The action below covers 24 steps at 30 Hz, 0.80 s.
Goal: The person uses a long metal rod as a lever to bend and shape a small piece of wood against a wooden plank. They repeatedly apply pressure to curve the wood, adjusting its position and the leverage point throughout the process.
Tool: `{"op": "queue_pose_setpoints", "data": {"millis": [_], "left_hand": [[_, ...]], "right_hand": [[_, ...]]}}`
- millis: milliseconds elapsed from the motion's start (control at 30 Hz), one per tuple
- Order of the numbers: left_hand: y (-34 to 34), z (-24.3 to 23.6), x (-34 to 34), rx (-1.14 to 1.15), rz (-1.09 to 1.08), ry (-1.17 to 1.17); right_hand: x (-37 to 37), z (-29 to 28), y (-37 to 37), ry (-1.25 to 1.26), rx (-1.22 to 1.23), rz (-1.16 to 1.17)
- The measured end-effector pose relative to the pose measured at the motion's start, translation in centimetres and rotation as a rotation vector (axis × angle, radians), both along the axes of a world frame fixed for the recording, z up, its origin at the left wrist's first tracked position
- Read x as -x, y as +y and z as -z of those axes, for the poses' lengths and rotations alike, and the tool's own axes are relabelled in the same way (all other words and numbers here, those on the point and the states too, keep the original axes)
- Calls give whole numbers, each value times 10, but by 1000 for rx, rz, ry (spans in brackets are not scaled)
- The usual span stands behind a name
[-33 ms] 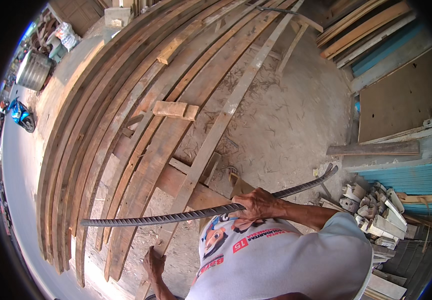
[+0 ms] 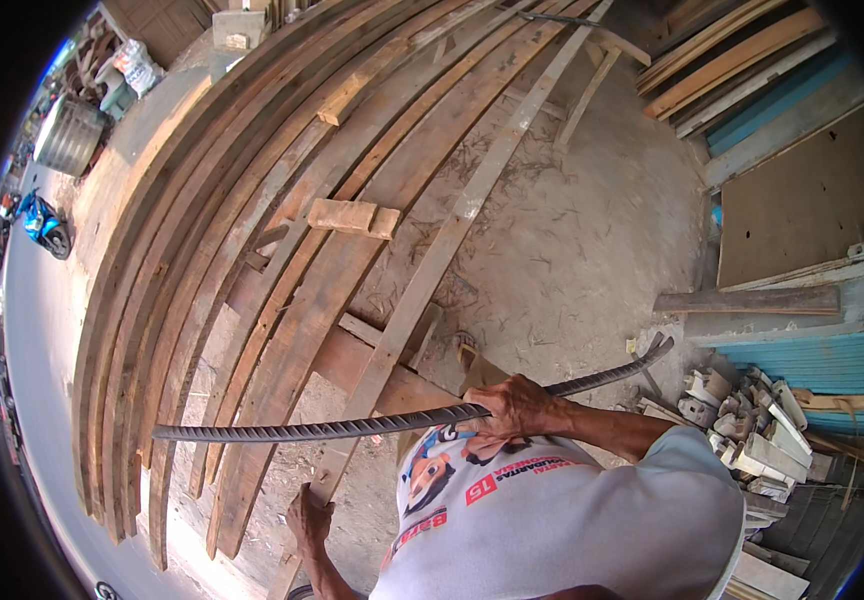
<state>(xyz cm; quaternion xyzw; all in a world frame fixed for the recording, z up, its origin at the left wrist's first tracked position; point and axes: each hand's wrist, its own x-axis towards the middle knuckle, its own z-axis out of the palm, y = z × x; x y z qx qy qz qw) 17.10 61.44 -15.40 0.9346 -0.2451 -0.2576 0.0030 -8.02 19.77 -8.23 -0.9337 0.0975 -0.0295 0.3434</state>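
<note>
A long, ribbed metal pry bar (image 2: 322, 430) with a bent, forked right end lies across in front of my body. My right hand (image 2: 512, 405) is closed around it, right of its middle, close to my shirt. The bar's left end reaches over the long boards. My left hand (image 2: 309, 518) is closed on the edge of a narrow wooden plank (image 2: 422, 290), near its lower end. That plank runs up and away to the far right. Left of it lies a wider brown board (image 2: 297, 365), with two short wood blocks (image 2: 352, 218) resting across the boards.
Several long beams (image 2: 142, 300) lie side by side to the left on a wooden cross support (image 2: 347, 360). At the right are a heap of wood offcuts (image 2: 752, 420), blue corrugated sheets (image 2: 822, 360) and a large panel (image 2: 812, 200). A blue motorcycle (image 2: 44, 225) stands by the road.
The bar's left end has shifted slightly up and to the left. My left hand has hardly moved and stays on the narrow plank. A wheel has come into sight at the lower left.
</note>
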Motion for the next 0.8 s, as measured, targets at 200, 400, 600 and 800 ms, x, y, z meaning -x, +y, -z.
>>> {"op": "queue_pose_setpoints", "data": {"millis": [200,400,600,800], "left_hand": [[-123,0,-3,81,70,18],[-195,23,-7,224,169,55],[-198,8,-11,515,153,179],[-209,-81,-1,1271,-313,447]], "right_hand": [[-16,10,2,-18,-215,110],[-36,5,-5,-94,-257,102],[-50,7,-20,-142,-271,133],[-72,9,-22,-226,-251,11]]}}
